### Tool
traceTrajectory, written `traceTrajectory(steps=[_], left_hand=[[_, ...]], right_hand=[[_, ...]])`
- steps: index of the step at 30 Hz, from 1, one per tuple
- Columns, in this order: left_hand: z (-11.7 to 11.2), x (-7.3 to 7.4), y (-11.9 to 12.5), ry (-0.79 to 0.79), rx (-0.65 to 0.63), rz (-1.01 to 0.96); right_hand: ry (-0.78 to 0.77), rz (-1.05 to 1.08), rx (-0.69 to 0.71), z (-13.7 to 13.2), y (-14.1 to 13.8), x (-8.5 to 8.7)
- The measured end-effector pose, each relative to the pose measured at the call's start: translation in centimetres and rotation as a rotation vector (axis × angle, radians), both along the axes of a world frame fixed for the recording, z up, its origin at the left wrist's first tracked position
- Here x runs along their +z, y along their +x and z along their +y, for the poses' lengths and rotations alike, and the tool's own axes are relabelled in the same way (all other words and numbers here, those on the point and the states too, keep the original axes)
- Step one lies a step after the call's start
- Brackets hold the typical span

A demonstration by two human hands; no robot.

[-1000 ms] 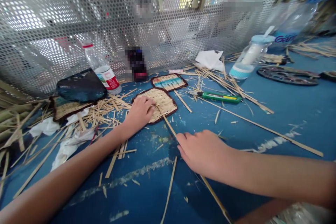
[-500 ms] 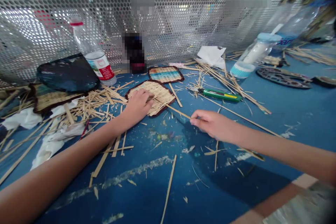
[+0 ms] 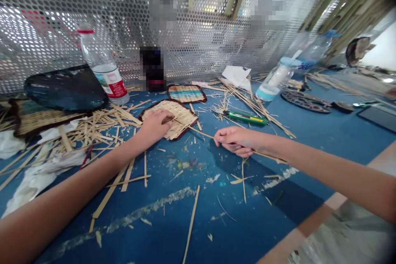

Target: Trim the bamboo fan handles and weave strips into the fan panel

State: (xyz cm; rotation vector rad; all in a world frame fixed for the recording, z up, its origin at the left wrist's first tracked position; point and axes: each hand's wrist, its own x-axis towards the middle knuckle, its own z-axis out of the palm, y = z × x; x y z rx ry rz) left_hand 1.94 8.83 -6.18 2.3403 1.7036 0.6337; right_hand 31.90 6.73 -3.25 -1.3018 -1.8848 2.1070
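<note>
My left hand (image 3: 156, 126) lies on a tan woven mat (image 3: 176, 116) with a dark rim, its fingers curled and pressing the weave down. My right hand (image 3: 236, 141) is closed round a long thin bamboo strip (image 3: 200, 132); the strip runs from that hand up and left into the mat under my left fingers, and its tail sticks out behind the wrist. A second, smaller mat (image 3: 186, 93) with blue and tan bands lies just behind the first.
A perforated metal screen (image 3: 198, 29) closes the back of the blue table (image 3: 192, 214). A plastic bottle (image 3: 103, 70), a dark tray (image 3: 64, 88), a green utility knife (image 3: 246, 118), a white glue bottle (image 3: 274, 79) and several loose bamboo strips lie around.
My right hand has lifted off the table, closed on the strip and swung its free end to the right. My left hand stays on the mat. The camera has turned right.
</note>
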Motion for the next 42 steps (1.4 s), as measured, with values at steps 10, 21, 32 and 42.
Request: traceTrajectory(steps=[10,21,32,42], left_hand=[[-0.2,-0.1,0.1,0.008,0.022,0.045],[0.2,-0.9,-0.2,0.017,0.013,0.084],[0.1,-1.2,0.0,0.051,0.055,0.125],[0.4,-1.7,0.2,0.06,0.081,0.133]], right_hand=[[0.865,-0.475,0.123,-0.2,-1.1,2.8],[0.838,-0.494,0.13,0.7,-1.5,1.6],[1.251,-0.606,0.171,0.1,-0.9,1.0],[0.723,-0.424,0.076,1.0,-3.0,3.8]])
